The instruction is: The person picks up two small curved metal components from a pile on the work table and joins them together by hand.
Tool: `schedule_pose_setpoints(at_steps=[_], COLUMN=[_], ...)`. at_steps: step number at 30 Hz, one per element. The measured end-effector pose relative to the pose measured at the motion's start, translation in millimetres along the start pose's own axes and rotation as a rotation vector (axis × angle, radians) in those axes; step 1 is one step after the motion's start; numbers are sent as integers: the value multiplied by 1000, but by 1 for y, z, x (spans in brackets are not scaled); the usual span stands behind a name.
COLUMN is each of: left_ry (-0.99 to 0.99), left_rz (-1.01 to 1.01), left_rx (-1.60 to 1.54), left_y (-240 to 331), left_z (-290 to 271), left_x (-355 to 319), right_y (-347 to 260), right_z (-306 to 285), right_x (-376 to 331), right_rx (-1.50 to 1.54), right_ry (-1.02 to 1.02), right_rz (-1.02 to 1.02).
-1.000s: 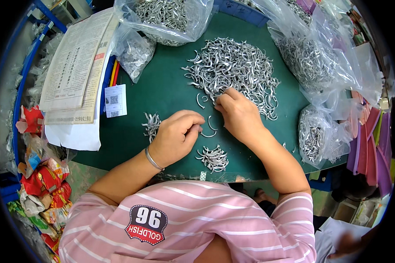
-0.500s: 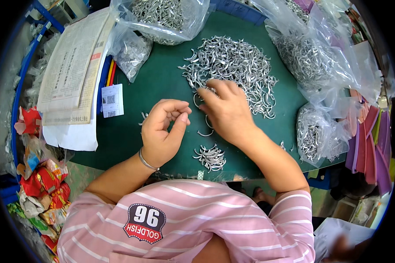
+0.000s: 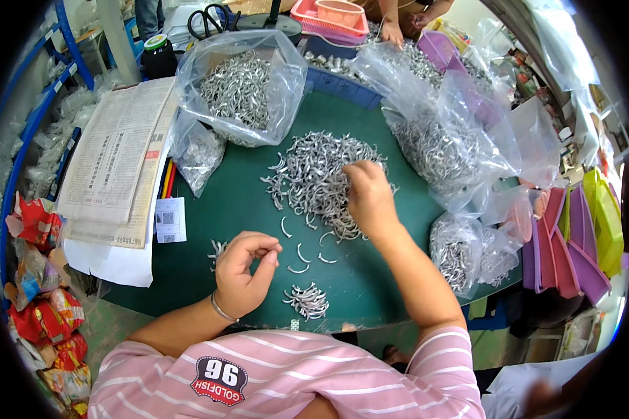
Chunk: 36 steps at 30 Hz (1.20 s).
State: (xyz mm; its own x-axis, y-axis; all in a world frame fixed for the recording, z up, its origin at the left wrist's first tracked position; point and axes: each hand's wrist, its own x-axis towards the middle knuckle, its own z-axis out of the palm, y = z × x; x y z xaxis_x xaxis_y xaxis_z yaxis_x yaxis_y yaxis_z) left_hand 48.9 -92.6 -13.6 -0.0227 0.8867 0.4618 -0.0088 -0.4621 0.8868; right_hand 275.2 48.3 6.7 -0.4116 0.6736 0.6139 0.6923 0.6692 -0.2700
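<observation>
A wide heap of small curved silver metal pieces lies on the green tabletop. My right hand is over the heap's right side, fingers bent down among the pieces; their tips are partly hidden. My left hand hovers left of the heap's near side, fingers curled toward the thumb. Whatever it may hold is too small to make out. Several loose curved pieces are scattered between my hands. Nearer to me sits a small bunch of curved pieces, and another small group shows just beyond my left hand.
Open plastic bags of metal pieces stand at the back left and right, with a smaller bag at the right edge. Newspapers cover the left side. A blue bin stands behind; another person's hand is beyond.
The view has tilted up, showing more of the far side. My right hand has moved to the heap's right part. My left hand keeps its curled pose.
</observation>
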Motion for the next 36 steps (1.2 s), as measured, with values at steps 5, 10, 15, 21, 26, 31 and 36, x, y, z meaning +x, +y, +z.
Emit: schedule_pose_setpoints(at_steps=[5,10,15,21,26,31,36], left_ry=[86,73,101,105,90,80,23], left_rz=[43,101,125,135,135,100,92], left_rx=[90,172,179,182,163,138,151], left_y=[-1,-6,-1,-1,2,2,0], left_z=[1,-7,-4,-3,-3,-1,-5], left_x=[1,4,7,5,4,3,3], right_y=[-52,-74,-53,-35,-13,-29,-24], right_z=[32,62,63,41,16,8,12], right_x=[11,13,11,14,6,-17,-27], right_rx=[43,-21,-114,-296,-239,-143,-103], right_ry=[-186,-266,-309,-251,-249,-284,-209], right_rz=[-245,-379,-384,-332,-163,-176,-241])
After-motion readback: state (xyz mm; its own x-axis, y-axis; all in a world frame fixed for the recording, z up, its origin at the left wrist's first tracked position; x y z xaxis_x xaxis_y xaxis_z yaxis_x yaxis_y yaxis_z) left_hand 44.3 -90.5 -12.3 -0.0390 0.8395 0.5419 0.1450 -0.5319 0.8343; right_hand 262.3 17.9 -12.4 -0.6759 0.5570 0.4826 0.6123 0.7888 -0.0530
